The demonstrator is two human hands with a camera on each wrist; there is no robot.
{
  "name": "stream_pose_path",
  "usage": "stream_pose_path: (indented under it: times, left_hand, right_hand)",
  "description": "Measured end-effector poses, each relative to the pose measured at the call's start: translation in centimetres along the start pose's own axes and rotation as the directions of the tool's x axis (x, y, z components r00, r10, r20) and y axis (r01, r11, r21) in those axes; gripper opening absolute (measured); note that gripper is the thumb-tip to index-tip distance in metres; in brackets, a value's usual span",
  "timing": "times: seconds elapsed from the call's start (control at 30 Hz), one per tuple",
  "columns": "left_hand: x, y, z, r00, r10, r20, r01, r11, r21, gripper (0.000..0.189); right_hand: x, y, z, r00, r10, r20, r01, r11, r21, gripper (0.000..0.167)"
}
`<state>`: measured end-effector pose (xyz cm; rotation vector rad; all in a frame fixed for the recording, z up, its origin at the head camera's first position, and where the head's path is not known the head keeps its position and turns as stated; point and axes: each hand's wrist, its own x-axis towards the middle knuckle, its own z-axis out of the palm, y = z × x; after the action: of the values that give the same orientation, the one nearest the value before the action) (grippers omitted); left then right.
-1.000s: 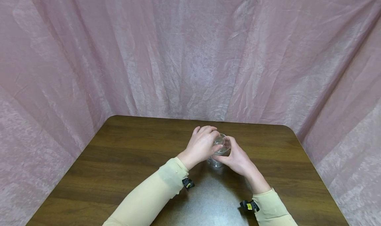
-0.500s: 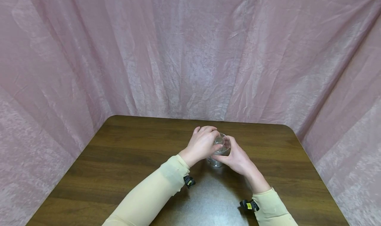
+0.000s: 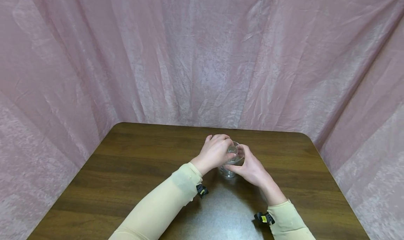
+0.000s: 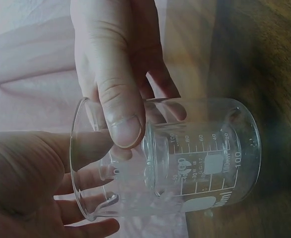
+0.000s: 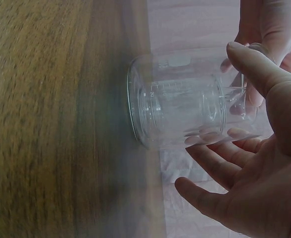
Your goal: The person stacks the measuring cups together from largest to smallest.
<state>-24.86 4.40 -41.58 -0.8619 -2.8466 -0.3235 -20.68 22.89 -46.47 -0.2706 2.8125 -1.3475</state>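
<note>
A clear glass beaker with white volume marks stands upright on the wooden table, and my right hand grips it near the rim with thumb and fingers on opposite sides. Nested within is a smaller beaker, whose scale shows through the outer wall in the left wrist view. My left hand comes over the mouth from the left, its thumb and fingers pinching the smaller glass at the top. Overlapping transparent walls blur the inner edges, and the back of the left hand hides part of the rim in the head view.
The brown wooden table has rounded far corners. Pink velvet curtains hang behind it and along both sides. A black wrist camera sits at the left sleeve, another camera at the right one.
The left wrist and forearm have shifted slightly right and away from the body, tilting a little about the fingers. The right hand and the outer beaker stay in place.
</note>
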Motion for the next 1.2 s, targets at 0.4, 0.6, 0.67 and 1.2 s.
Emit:
stream_pose_path:
  times: [0.4,0.6,0.67,1.2]
  left_hand:
    - [0.30,0.17,-0.16,0.999,-0.027,0.044,0.027,1.000,0.002,0.037]
    - [0.32,0.34,-0.34,0.998,-0.036,0.056,0.036,0.999,0.002,0.036]
    - [0.32,0.38,-0.38,0.997,-0.037,0.061,0.037,0.999,0.003,0.036]
    - [0.48,0.46,-0.45,0.997,-0.045,0.065,0.045,0.999,0.014,0.035]
  right_hand:
    - [0.17,0.07,0.06,1.000,0.005,-0.007,-0.005,1.000,-0.003,0.088]
    - [0.15,0.12,0.11,1.000,0.006,-0.012,-0.006,1.000,-0.003,0.089]
    - [0.16,0.13,0.13,1.000,0.006,-0.014,-0.006,1.000,-0.003,0.089]
    - [0.18,0.10,0.16,1.000,-0.010,-0.015,0.010,1.000,0.002,0.088]
